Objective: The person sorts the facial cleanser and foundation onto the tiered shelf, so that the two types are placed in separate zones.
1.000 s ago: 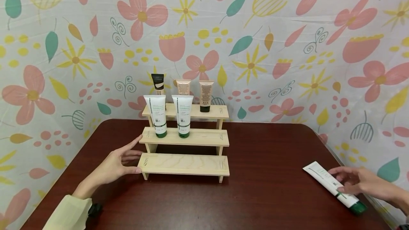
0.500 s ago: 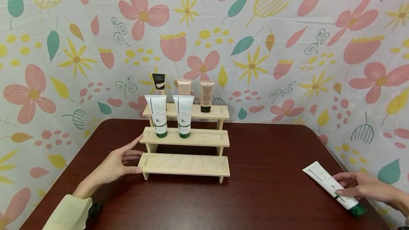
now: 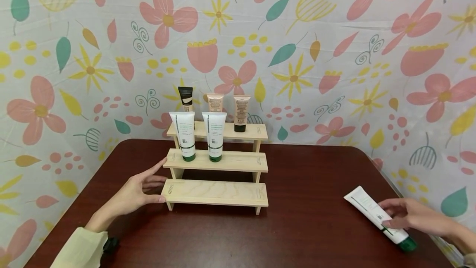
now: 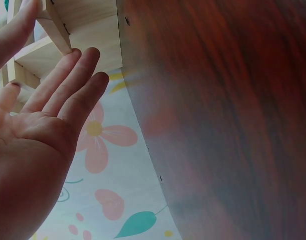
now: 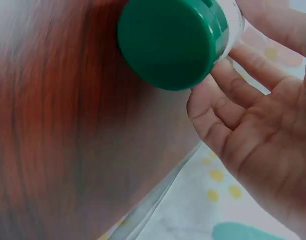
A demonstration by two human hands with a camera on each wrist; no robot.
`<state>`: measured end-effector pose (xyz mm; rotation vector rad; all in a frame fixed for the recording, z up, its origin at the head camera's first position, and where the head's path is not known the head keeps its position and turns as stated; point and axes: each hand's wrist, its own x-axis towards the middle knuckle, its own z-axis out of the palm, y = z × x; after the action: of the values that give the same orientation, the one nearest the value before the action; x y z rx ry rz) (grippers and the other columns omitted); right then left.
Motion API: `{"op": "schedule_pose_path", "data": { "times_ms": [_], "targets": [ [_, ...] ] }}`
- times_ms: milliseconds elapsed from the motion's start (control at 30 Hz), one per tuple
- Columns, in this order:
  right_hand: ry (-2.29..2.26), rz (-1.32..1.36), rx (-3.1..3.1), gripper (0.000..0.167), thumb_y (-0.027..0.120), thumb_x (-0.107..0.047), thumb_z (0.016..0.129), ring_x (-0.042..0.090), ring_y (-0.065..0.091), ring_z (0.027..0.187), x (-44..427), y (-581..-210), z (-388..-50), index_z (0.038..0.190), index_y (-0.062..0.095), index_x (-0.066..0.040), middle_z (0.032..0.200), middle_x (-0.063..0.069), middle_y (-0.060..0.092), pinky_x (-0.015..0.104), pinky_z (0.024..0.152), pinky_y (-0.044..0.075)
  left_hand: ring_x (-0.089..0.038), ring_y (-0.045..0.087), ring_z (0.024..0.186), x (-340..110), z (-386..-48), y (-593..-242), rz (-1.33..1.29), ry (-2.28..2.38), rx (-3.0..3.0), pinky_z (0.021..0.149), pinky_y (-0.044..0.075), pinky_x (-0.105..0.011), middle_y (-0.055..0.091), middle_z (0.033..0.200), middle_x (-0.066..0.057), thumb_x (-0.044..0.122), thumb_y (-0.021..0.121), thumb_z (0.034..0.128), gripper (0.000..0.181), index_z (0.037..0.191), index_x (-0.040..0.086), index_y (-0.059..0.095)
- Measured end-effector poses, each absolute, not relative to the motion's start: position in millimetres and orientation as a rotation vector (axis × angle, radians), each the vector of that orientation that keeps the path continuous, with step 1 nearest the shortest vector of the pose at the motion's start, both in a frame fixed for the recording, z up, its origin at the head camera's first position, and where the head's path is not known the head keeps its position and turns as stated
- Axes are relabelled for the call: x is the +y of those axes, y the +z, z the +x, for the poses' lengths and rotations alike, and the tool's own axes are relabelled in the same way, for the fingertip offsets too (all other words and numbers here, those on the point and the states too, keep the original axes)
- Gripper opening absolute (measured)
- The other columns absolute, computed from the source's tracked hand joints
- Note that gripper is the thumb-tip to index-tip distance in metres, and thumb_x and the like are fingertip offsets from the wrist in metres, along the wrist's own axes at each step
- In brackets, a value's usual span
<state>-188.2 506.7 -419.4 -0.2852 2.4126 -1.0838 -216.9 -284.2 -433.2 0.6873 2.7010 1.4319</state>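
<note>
My left hand (image 3: 132, 191) rests against the left end of a three-tier wooden stand (image 3: 219, 192), its fingers fairly straight and touching the shelf edges; the left wrist view shows the palm (image 4: 38, 145) beside the wood. At the table's right side my right hand (image 3: 416, 217) grips a white squeeze tube (image 3: 372, 210) between thumb and fingers. The tube slants, its green cap (image 5: 167, 42) toward me. Two similar white tubes, one on the left (image 3: 184, 135) and one beside it (image 3: 214, 135), stand cap-down on the middle shelf.
On the top shelf stand a black-ended tube (image 3: 186, 97), a beige tube (image 3: 215, 102) partly hidden, and another beige tube (image 3: 241, 113). The lowest shelf carries nothing. A floral cloth (image 3: 297, 53) hangs behind the dark wooden table (image 3: 308, 226).
My right hand has moved a little to the left with the white tube, which it now grips more firmly. My left hand and the stand stay in place.
</note>
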Motion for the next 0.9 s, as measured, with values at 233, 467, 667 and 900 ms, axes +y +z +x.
{"op": "schedule_pose_path", "data": {
  "times_ms": [233, 467, 667, 900],
  "targets": [
    [-1.079, -0.484, 2.540, 0.051, 0.067, -0.007, 0.102, 0.008, 0.064, 0.086, 478, -414, -188, 0.137, 0.048, 0.025, 0.101, 0.002, 0.071, 0.028, 0.069, 0.057, -0.042, 0.068, 0.118, -284, -216, -432, 0.698, 1.455, 2.691, 0.098, 0.053, -0.062, 0.066, 0.131, -0.025, 0.014, 0.092, 0.0829, 0.107, 0.169, 0.024, 0.029],
    [-1.162, -0.478, 2.517, 0.056, 0.064, -0.006, 0.104, 0.008, 0.070, 0.094, 449, -405, -189, 0.140, 0.040, 0.030, 0.114, 0.014, 0.073, 0.029, 0.074, 0.060, -0.043, 0.068, 0.118, -285, -215, -432, 0.705, 1.471, 2.679, 0.098, 0.054, -0.061, 0.066, 0.132, -0.026, 0.014, 0.092, 0.0833, 0.106, 0.169, 0.023, 0.030],
    [-1.124, -0.418, 2.664, 0.056, 0.069, -0.012, 0.103, 0.004, 0.068, 0.095, 432, -404, -186, 0.140, 0.049, 0.025, 0.114, 0.012, 0.075, 0.025, 0.074, 0.059, -0.043, 0.068, 0.118, -284, -215, -433, 0.717, 1.470, 2.679, 0.098, 0.054, -0.061, 0.065, 0.133, -0.026, 0.014, 0.092, 0.0834, 0.106, 0.169, 0.023, 0.030],
    [-1.237, -0.371, 2.705, 0.057, 0.076, -0.015, 0.099, 0.011, 0.071, 0.093, 414, -407, -187, 0.140, 0.054, 0.019, 0.112, 0.014, 0.074, 0.030, 0.072, 0.061, -0.043, 0.068, 0.117, -284, -215, -432, 0.707, 1.468, 2.678, 0.098, 0.054, -0.061, 0.065, 0.132, -0.027, 0.013, 0.092, 0.0828, 0.106, 0.169, 0.023, 0.030]
  ]
}}
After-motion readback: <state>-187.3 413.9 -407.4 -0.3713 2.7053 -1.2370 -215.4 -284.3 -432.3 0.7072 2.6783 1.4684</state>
